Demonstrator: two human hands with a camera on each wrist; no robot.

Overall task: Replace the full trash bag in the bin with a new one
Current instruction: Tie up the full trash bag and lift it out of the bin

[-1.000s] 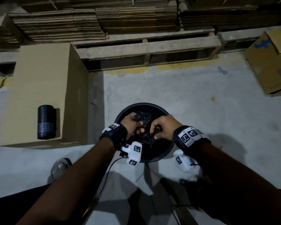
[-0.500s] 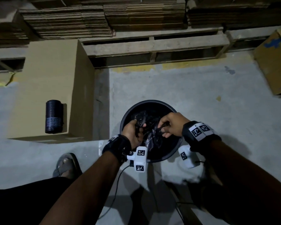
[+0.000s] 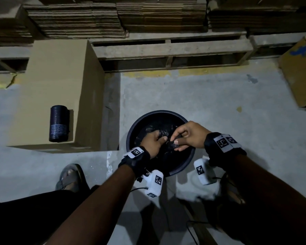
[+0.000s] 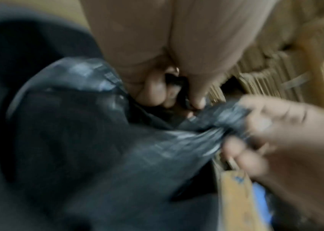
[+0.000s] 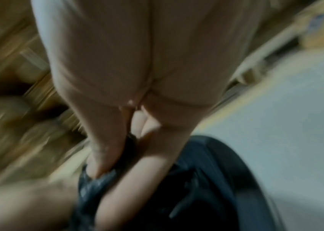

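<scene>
A round black bin (image 3: 136,126) stands on the concrete floor with a black trash bag (image 3: 155,126) bunched inside it. My left hand (image 3: 155,143) grips a gathered fold of the bag (image 4: 101,132) over the bin's middle. Close beside it, my right hand (image 3: 185,137) pinches another bunched part of the bag (image 5: 95,184), the two hands almost touching. Both wrist views are blurred. A dark roll of new bags (image 3: 58,123) lies on a cardboard box (image 3: 60,82) to the left of the bin.
Wooden pallets (image 3: 166,50) loaded with flat cardboard stacks (image 3: 113,16) run along the back. Another cardboard box (image 3: 300,73) sits at the far right. My sandalled foot (image 3: 70,177) is on the floor left of the bin. Cables trail from the wrist cameras.
My hands have come closer together over the bin, drawing the bag's gathered parts toward each other. The head view has shifted slightly, so the bin sits further right.
</scene>
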